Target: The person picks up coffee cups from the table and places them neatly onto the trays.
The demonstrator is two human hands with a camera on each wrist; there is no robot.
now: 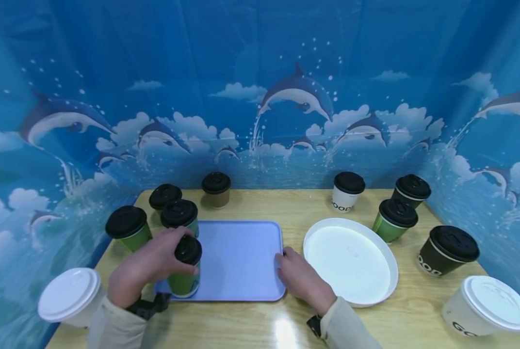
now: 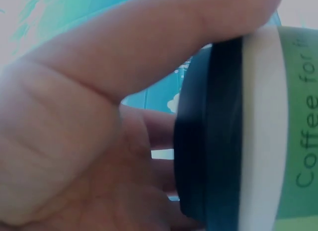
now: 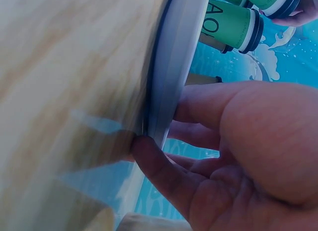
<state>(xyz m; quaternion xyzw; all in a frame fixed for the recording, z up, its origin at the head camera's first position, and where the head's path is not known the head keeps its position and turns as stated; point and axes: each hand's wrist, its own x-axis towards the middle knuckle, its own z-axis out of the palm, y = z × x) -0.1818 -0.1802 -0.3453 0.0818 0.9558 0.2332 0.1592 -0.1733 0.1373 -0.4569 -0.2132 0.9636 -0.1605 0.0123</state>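
Note:
My left hand (image 1: 161,254) grips a green paper coffee cup (image 1: 184,285) with a black lid, thumb and fingers around it near the lid. The cup stands upright over the front left corner of a lavender tray (image 1: 240,261). In the left wrist view the cup's black lid (image 2: 208,136) lies between thumb and fingers, which reach to its far side. My right hand (image 1: 301,276) pinches the tray's right rim, its thumb low at the edge in the right wrist view. Another green cup (image 1: 193,227) with a black lid stands at the tray's back left corner.
Left of the tray are a green cup (image 1: 138,237), a black-lidded cup (image 1: 166,196) and a white-lidded tub (image 1: 70,296). A brown cup (image 1: 218,198) stands behind. A round white tray (image 1: 351,261) lies right, with several lidded cups and a white tub (image 1: 482,308) beyond.

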